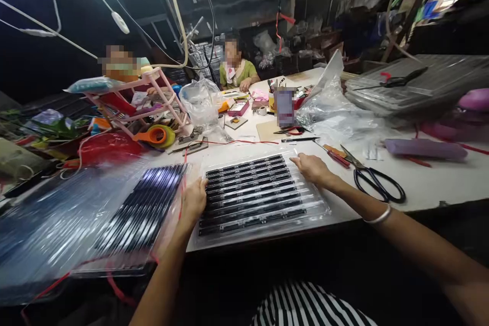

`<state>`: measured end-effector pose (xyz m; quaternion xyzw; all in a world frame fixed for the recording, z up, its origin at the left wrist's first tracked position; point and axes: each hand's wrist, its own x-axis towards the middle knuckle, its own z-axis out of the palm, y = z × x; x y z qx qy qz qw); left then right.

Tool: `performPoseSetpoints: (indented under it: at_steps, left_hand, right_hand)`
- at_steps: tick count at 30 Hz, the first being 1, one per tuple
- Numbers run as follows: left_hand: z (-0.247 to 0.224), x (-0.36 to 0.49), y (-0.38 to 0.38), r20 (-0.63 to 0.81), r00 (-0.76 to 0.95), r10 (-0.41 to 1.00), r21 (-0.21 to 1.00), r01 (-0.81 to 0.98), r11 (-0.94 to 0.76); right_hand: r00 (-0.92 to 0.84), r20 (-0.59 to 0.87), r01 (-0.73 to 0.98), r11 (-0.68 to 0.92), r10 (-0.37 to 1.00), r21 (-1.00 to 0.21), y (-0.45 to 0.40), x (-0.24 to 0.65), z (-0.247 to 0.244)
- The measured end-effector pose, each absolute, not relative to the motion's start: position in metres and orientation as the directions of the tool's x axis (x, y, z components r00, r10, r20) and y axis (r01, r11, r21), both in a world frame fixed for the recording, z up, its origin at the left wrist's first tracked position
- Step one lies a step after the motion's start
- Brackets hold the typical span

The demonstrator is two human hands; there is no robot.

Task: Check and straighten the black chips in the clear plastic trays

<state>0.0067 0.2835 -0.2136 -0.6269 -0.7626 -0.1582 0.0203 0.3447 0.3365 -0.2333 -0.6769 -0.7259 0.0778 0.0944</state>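
Observation:
A clear plastic tray [316,204] lies in front of me on the white table, tilted slightly in view. Rows of narrow black strips [252,188] fill it. At its left edge, my left hand [194,199] is closed on the rim, with the thumb near the strips' ends. My right hand [311,168] pinches the far right corner of the same tray. Close beside my left forearm is another clear tray with dark, shiny strips [143,209], lying on a spread of clear plastic with red cord around it.
Black-handled scissors [376,178] and a red-handled tool [336,157] lie right of the tray. Behind it stand a phone [286,107] and clear bags [332,107]. A pink rack [153,97] and tape roll [162,136] are left. Two people sit across the table.

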Motion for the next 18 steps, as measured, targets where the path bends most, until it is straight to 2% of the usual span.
performPoseSetpoints:
  at_steps: [5,10,14,18]
  left_hand:
    - [-0.239,0.016,0.283,0.089,-0.162,0.983,0.110,0.982,0.152]
    - [-0.238,0.022,0.281,0.078,-0.163,0.984,0.003,0.987,0.163]
    - [-0.231,0.026,0.286,0.105,-0.125,0.987,-0.054,0.990,0.131]
    - [-0.231,0.033,0.290,0.119,-0.015,0.993,-0.066,0.998,0.023]
  right_hand:
    - [-0.075,0.068,0.990,0.083,0.995,-0.117,0.325,0.341,-0.248]
    - [-0.254,0.155,0.965,0.260,0.955,-0.021,0.326,0.342,-0.247]
    - [-0.420,0.167,0.905,0.426,0.892,0.001,0.345,0.331,-0.246]
    - [-0.568,0.157,0.813,0.580,0.808,-0.041,0.358,0.303,-0.245]
